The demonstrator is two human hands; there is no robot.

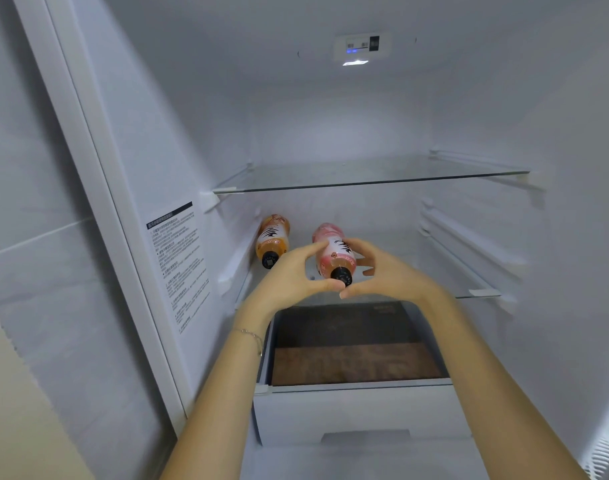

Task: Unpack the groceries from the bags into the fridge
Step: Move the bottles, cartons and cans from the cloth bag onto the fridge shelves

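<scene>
I look into an open fridge. A pink drink bottle (331,252) with a black cap lies on its side on the lower glass shelf (476,289), cap toward me. My left hand (292,271) cups it from the left and my right hand (382,271) from the right, fingers and thumbs curled around its body and cap. An orange drink bottle (273,240), also black-capped, lies on its side against the fridge's left wall, a short gap to the left of the pink one. No grocery bags are in view.
An upper glass shelf (365,178) spans the fridge above the bottles. Below the lower shelf a white drawer (358,410) stands pulled out, its dark bottom showing. A printed label (178,265) is on the left inner wall. A light and control panel (361,46) sit on the ceiling.
</scene>
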